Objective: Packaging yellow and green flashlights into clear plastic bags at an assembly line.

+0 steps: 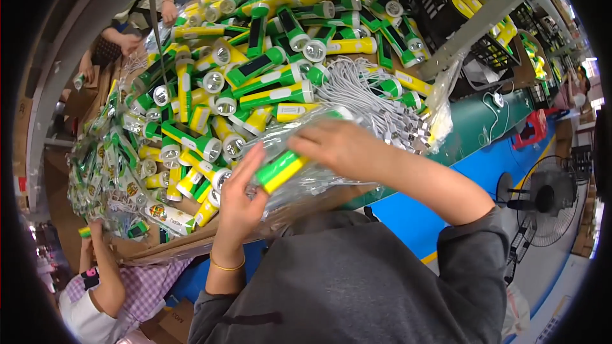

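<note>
A green and yellow flashlight slants in front of me, with clear plastic film around and beneath it. At its lower end is my left hand, thumb and fingers bent about that end, a gold-coloured bangle on the wrist. My right hand lies across its upper part, fingers curled over it and slightly blurred. Part of the flashlight is hidden under that hand. Clear plastic bags spread below both hands. Just beyond the right hand lies a bundle of white charging cables.
A big heap of similar flashlights covers the table, with bagged ones at left. Co-workers' hands are at the left side. A metal post, black crates and a fan stand at right.
</note>
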The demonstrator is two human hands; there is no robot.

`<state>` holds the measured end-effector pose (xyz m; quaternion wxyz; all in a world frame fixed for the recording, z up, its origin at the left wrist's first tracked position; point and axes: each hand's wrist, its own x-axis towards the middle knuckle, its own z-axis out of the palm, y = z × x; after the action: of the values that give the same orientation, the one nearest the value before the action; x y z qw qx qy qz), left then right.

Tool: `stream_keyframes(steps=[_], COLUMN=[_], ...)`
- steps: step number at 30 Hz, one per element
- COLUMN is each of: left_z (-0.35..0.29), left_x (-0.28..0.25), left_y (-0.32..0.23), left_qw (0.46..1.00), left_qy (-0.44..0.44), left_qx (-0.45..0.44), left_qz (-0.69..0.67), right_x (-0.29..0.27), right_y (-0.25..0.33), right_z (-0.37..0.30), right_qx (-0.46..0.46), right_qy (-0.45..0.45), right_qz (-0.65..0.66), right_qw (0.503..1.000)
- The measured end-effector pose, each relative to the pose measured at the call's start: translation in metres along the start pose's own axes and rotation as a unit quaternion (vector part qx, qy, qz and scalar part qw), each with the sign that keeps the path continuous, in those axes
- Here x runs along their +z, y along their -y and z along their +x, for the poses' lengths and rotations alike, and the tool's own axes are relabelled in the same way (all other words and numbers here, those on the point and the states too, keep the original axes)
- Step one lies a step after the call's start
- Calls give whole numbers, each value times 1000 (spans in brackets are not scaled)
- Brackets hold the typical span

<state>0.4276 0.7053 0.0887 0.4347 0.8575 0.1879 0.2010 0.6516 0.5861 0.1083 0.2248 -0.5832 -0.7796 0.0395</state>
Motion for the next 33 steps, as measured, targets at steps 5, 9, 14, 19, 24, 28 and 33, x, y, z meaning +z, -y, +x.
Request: stream_keyframes(steps=[5,9,14,19,24,28,33], left_z=[4,5,-7,-7,-9,-4,-10], left_x=[24,25,18,21,24,21,8], left_y=[-16,-34,-9,-5,-4,0,12], left_qw=[993,993,988,995,995,989,971], left_qy=[-25,-14,-111,-80,-85,-103,-49], left_qx=[30,63,-15,5,-39,-102,-161], left_qz=[113,94,107,58,33,-26,-168], right_x=[16,46,-12,16,-12,-70,-62], right_y=[7,16,-22,-146,-131,-56,16], right_z=[3,17,53,-22,-11,36,79], right_qx=[105,138,94,380,314,204,56], right_qy=[79,128,142,9,-104,-288,-212], right_qz=[-114,-280,246,-142,-122,229,542], right_qw=[985,941,954,914,936,907,812])
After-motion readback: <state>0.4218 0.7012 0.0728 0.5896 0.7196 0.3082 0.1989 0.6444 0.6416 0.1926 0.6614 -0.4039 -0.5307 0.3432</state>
